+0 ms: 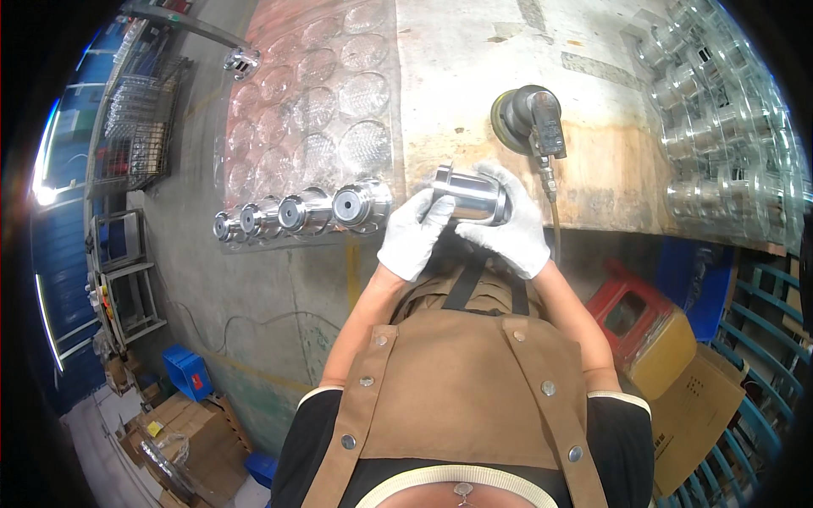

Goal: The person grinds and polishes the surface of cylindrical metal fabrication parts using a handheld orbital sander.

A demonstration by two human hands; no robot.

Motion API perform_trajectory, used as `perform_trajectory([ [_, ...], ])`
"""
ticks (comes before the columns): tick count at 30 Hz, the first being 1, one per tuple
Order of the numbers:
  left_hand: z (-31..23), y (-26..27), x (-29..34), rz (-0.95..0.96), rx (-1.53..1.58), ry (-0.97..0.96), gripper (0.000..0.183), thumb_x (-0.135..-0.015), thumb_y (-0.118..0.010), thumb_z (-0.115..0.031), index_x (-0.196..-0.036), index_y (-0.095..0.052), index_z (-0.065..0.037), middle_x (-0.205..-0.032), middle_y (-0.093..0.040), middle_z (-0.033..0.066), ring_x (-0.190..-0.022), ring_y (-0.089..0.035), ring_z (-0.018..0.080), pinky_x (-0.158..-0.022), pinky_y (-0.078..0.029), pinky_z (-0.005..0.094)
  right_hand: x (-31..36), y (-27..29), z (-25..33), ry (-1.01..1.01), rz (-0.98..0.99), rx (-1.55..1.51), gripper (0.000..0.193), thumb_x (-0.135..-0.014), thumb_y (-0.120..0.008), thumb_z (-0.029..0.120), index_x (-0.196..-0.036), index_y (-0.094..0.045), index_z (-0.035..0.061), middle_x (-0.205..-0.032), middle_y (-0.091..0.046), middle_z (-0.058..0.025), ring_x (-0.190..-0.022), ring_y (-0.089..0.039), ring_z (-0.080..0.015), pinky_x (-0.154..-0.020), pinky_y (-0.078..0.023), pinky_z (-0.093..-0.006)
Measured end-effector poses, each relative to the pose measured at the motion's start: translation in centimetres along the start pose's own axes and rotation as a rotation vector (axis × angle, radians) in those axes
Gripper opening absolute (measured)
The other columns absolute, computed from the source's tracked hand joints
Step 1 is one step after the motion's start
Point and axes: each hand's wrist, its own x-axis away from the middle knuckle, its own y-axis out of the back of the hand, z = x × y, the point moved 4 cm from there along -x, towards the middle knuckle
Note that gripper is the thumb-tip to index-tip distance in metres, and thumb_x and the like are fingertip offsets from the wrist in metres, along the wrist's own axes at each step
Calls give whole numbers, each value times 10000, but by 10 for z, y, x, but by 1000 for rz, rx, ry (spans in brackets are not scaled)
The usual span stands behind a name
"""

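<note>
Both of my hands wear white gloves and hold one shiny metal cylinder (472,196) with a flanged end, lying sideways just over the bench's front edge. My left hand (415,230) is closed on its left, flanged end. Around its right end wraps my right hand (518,222), fingers over the top and thumb below. To the left, a clear plastic blister tray (318,106) with round pockets bears a front row of similar metal parts (362,204). Behind my right hand a round-pad sander (533,118) rests on the bench, its hose running down to the front edge.
Clear trays filled with metal parts (720,127) stand at the bench's right end. Below them are a red and yellow stool (644,326), a cardboard box (699,415) and blue slatted racking (775,339). Wire baskets (144,127), a blue bin (187,372) and cartons (190,436) line the left floor.
</note>
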Motion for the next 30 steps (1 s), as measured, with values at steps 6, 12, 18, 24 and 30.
perform_trajectory([
  [6, 5, 1, 0, 48, 45, -14, 253, -925, -622, -188, -1078, -624, 14, -911, -636, 22, -798, -532, 56, -704, -446, 206, -4, -1, -2, -21, -26, -211, 888, -653, -858, 128, -1372, -364, -43, -1293, -504, -145, -1143, -524, -186, -939, -465, -305],
  [12, 7, 14, -3, -49, -71, -76, 234, -928, -602, -181, -1037, -643, 22, -809, -637, 16, -709, -510, 47, -627, -440, 219, 2, -5, -6, -195, 53, -306, 848, -701, -817, 59, -1391, -335, -45, -1268, -525, -138, -1105, -535, -151, -829, -510, -266],
  [18, 8, 13, -3, -31, -21, -14, 222, -924, -607, -178, -1029, -650, 13, -840, -641, 20, -723, -507, 51, -646, -439, 224, -1, -5, -2, -208, 37, -368, 763, -729, -791, 56, -1364, -382, -49, -1201, -555, -128, -1028, -557, -136, -881, -471, -268],
  [24, 12, 8, -2, 35, -69, 25, 207, -924, -602, -169, -1024, -649, 6, -866, -646, 27, -775, -523, 69, -700, -445, 227, -4, 3, -7, -205, -151, -103, 433, -789, -753, 130, -1151, -576, -29, -1019, -614, -65, -930, -556, -116, -812, -467, -271],
  [30, 16, 5, -18, -133, -207, -374, 222, -931, -587, -182, -1034, -637, 7, -864, -658, 64, -783, -565, 108, -716, -460, 258, -29, 23, 42, 473, -363, 770, 339, -818, -683, 146, -1126, -598, 31, -1081, -625, -154, -976, -605, -267, -823, -489, -325],
])
